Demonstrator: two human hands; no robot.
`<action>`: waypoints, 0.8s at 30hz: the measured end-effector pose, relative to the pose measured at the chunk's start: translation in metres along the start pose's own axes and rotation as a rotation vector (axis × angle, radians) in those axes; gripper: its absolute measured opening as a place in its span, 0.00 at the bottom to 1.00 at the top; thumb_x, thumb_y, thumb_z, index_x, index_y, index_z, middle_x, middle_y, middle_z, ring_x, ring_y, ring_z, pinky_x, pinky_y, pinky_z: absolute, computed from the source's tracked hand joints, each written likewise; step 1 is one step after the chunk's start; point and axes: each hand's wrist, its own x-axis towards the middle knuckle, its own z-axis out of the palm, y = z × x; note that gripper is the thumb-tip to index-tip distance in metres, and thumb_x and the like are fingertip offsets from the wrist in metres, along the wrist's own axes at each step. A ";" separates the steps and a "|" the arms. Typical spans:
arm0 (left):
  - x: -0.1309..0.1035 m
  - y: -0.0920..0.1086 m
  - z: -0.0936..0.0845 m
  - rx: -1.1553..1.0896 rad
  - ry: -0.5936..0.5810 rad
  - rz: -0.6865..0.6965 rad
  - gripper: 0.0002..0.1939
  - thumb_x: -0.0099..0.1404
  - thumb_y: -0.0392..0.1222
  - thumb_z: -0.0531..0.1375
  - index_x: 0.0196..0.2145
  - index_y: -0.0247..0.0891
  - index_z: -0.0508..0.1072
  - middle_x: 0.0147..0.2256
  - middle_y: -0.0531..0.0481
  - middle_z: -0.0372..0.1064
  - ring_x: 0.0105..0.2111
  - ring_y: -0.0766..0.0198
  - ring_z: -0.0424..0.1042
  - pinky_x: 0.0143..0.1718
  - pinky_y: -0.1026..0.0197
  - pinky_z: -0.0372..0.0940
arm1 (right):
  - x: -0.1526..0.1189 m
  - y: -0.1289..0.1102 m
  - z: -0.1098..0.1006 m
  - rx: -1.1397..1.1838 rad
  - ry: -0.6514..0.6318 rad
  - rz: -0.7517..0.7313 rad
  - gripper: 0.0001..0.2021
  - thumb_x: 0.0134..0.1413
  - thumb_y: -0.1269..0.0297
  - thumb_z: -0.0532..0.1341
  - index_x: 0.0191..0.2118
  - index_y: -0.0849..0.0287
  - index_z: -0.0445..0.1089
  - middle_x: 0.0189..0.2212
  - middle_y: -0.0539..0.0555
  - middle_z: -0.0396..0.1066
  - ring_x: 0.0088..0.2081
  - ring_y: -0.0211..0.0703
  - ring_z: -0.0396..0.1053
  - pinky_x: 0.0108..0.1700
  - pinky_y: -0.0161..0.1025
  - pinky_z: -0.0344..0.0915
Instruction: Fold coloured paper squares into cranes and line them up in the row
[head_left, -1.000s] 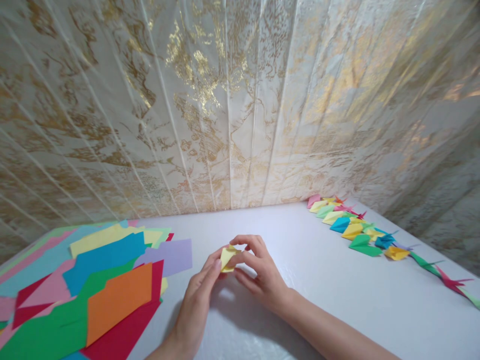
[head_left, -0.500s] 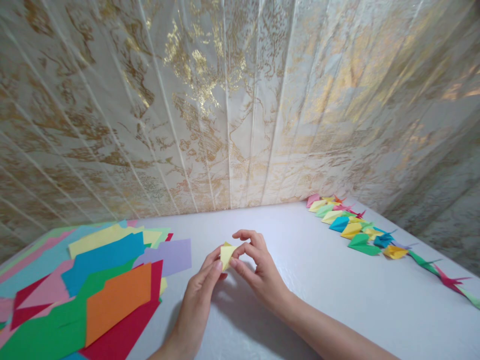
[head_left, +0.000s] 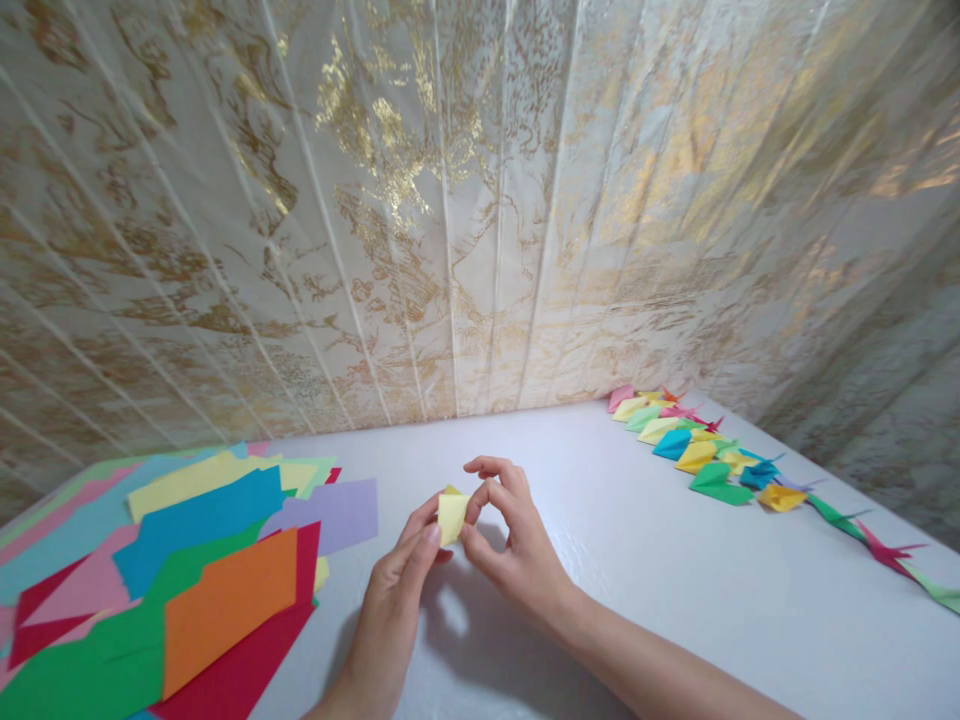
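Observation:
A small piece of folded pale yellow paper [head_left: 452,518] is held up over the white table, with a darker yellow tip showing behind its top edge. My left hand [head_left: 401,575] grips its left side, thumb in front and fingers behind. On the right side of the paper, my right hand [head_left: 517,545] has its thumb and index fingertip at the edge, curled into a ring shape. The other right fingers are bent above. Where the right fingertips meet the paper, the exact contact is partly hidden.
Many coloured paper sheets overlap on the left, with an orange sheet [head_left: 232,610] and a lilac sheet [head_left: 352,515] among them. Folded paper figures, including a green one [head_left: 718,484], line the right side of the white table [head_left: 675,600]. A gold-patterned curtain [head_left: 420,250] hangs behind.
My right thumb has shifted off the front of the paper toward its right edge. The left hand keeps its hold. The whole view has moved slightly.

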 end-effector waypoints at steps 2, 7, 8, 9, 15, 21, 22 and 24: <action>-0.001 -0.001 0.000 0.002 -0.015 -0.002 0.21 0.70 0.55 0.58 0.55 0.45 0.75 0.64 0.47 0.62 0.64 0.51 0.58 0.62 0.54 0.56 | 0.000 -0.001 0.000 0.014 0.013 -0.001 0.09 0.51 0.76 0.59 0.33 0.55 0.62 0.51 0.56 0.64 0.56 0.51 0.60 0.59 0.51 0.56; -0.002 -0.004 -0.002 -0.050 0.010 -0.082 0.26 0.69 0.58 0.57 0.59 0.44 0.70 0.63 0.45 0.64 0.62 0.48 0.61 0.58 0.51 0.62 | 0.000 -0.001 -0.001 0.060 0.007 -0.051 0.09 0.54 0.75 0.58 0.38 0.54 0.65 0.50 0.56 0.65 0.55 0.49 0.62 0.56 0.48 0.59; -0.002 -0.003 -0.002 -0.062 0.014 -0.088 0.26 0.69 0.58 0.57 0.60 0.45 0.70 0.63 0.46 0.64 0.63 0.48 0.61 0.57 0.51 0.63 | 0.001 -0.001 -0.002 0.067 -0.007 -0.062 0.09 0.55 0.75 0.58 0.39 0.54 0.67 0.50 0.56 0.65 0.55 0.49 0.62 0.57 0.47 0.59; -0.002 -0.002 -0.002 -0.063 0.013 -0.085 0.26 0.69 0.58 0.56 0.60 0.45 0.69 0.63 0.46 0.64 0.63 0.49 0.60 0.56 0.51 0.64 | 0.001 -0.002 -0.003 0.070 -0.022 -0.068 0.08 0.57 0.74 0.59 0.39 0.54 0.68 0.50 0.56 0.66 0.55 0.48 0.62 0.57 0.47 0.59; -0.002 0.010 0.001 0.077 -0.046 0.027 0.20 0.64 0.55 0.63 0.50 0.45 0.79 0.65 0.48 0.60 0.66 0.49 0.55 0.66 0.52 0.51 | 0.004 0.000 -0.006 0.057 -0.069 -0.093 0.05 0.63 0.70 0.61 0.38 0.53 0.73 0.45 0.54 0.69 0.51 0.47 0.65 0.55 0.46 0.60; -0.001 0.011 0.000 0.097 0.023 0.058 0.15 0.64 0.54 0.62 0.42 0.45 0.82 0.61 0.49 0.65 0.62 0.48 0.61 0.60 0.55 0.60 | 0.001 0.004 -0.006 -0.053 -0.090 -0.256 0.07 0.63 0.71 0.60 0.39 0.52 0.73 0.45 0.54 0.69 0.48 0.47 0.65 0.51 0.46 0.63; -0.001 0.011 0.000 0.103 0.028 0.065 0.15 0.64 0.53 0.62 0.42 0.45 0.82 0.61 0.49 0.65 0.62 0.48 0.61 0.59 0.55 0.61 | 0.001 0.005 -0.006 -0.081 -0.094 -0.296 0.08 0.63 0.72 0.59 0.39 0.52 0.73 0.46 0.54 0.69 0.48 0.46 0.65 0.50 0.45 0.64; -0.001 0.011 -0.001 0.111 0.031 0.079 0.14 0.66 0.51 0.61 0.44 0.46 0.82 0.60 0.50 0.66 0.61 0.50 0.62 0.60 0.56 0.60 | 0.001 0.006 -0.008 -0.133 -0.107 -0.373 0.09 0.62 0.74 0.58 0.40 0.52 0.73 0.47 0.55 0.68 0.48 0.47 0.65 0.50 0.46 0.64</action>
